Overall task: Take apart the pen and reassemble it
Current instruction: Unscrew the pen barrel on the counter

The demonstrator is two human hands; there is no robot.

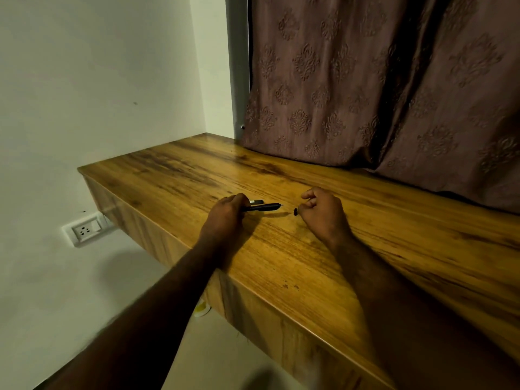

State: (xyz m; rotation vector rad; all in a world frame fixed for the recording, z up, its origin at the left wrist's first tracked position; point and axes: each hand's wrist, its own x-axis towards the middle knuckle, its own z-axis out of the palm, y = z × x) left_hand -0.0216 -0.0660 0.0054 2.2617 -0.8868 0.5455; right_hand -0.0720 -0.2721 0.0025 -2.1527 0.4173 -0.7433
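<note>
Left hand (225, 213) grips pen (263, 207) (rear hidden); right hand (323, 213) pinches indistinct black piece (295, 211).

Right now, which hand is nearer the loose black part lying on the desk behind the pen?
Left. The left hand, gripping the pen, is beside the loose black part; the right hand, pinching a small black piece, is farther right, beyond the pen's tip.

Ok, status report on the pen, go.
Left hand grips pen. Right hand pinches small black part off pen's tip. Loose piece lies on desk behind pen. Nothing in the way.
</note>
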